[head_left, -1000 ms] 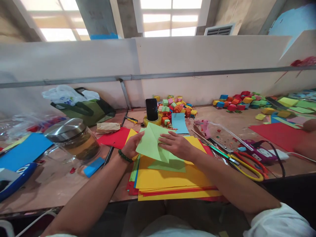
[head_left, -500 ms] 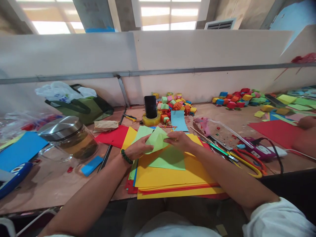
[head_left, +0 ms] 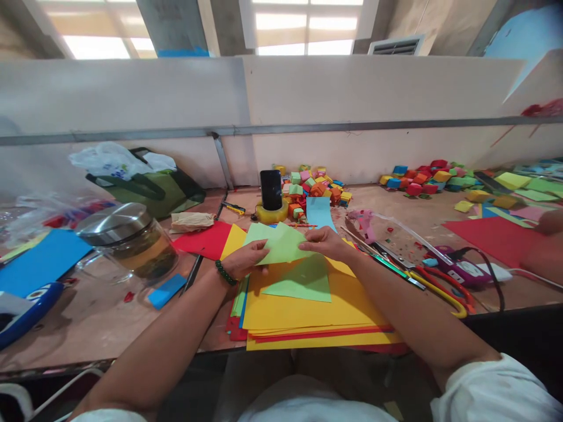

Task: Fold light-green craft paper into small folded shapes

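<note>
A: Where is your paper, seen from your fingers?

B: The light green paper (head_left: 285,244) spans the gap between your two hands. Your left hand (head_left: 246,259) grips its left edge, thumb on top, and your right hand (head_left: 328,242) pinches its right side.

A: Which hand is nearer, and which way does it run?

B: Neither; both are touching it. Its longer way looks crosswise, from your left fingertips to your right ones. I'd judge that line between your two pinches is the one to mind.

A: And around your fingers?

B: On your body's side of the fingertips, a green sheet (head_left: 303,286) lies on the yellow paper (head_left: 299,322). Farther off, beyond your fingers, a phone (head_left: 271,189) stands at a tape roll (head_left: 280,213). Right of your right fingers lies a glue gun (head_left: 364,225); well left of your left fingers stands a glass mug (head_left: 152,252).
</note>
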`<state>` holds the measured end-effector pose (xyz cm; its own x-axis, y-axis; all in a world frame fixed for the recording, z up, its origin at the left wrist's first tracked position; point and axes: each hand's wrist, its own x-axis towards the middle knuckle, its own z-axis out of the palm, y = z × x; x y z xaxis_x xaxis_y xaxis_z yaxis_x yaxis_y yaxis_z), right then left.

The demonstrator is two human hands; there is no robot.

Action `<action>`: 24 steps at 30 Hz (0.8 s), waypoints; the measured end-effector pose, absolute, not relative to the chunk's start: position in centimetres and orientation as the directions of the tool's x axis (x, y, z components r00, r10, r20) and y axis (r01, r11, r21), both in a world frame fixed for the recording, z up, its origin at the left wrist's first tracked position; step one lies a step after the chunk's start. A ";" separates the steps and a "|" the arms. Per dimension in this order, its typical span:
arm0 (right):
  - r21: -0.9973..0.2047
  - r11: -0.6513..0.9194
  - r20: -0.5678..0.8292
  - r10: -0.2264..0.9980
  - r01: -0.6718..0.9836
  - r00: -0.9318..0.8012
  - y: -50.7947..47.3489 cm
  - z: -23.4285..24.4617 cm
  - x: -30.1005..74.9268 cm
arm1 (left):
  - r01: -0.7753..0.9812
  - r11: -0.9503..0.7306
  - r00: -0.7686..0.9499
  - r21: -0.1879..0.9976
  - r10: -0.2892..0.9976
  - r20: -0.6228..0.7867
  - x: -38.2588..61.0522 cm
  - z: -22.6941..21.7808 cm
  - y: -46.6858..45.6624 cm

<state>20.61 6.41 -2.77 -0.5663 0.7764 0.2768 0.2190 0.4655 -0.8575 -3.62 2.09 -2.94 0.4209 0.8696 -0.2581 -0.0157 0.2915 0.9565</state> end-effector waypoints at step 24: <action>-0.743 0.545 0.486 0.839 0.389 -0.245 6.2 -2.8 20.4 | 0.254 0.170 0.263 0.952 0.935 -0.237 -3.1 -2.4 1.9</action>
